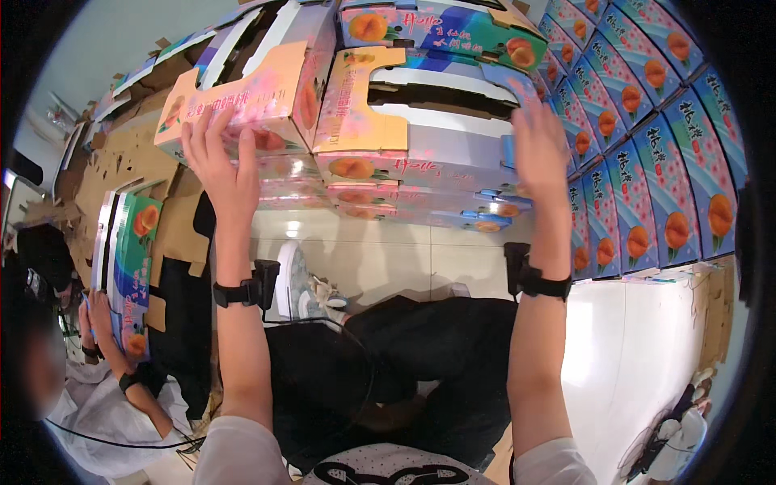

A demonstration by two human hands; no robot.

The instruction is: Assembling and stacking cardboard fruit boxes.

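Observation:
My left hand (222,158) lies with spread fingers against the front of an orange-and-pink printed cardboard fruit box (279,105), its thumb near the lower edge. Beside that box is a second fruit box (453,133), with an orange panel, white flaps and a dark slot along its top. My right hand (541,149) is at this second box's right end, next to its blue flap; motion smears the fingers, so their grip does not show. Both boxes rest on other boxes of the same print.
Another fruit box (440,32) lies behind. Blue peach-printed boxes (638,194) form a tall stack at the right. At the left, a co-worker's hands (97,319) touch a green-and-blue box (125,259) near brown cardboard (129,149). Below is a tiled floor (388,250).

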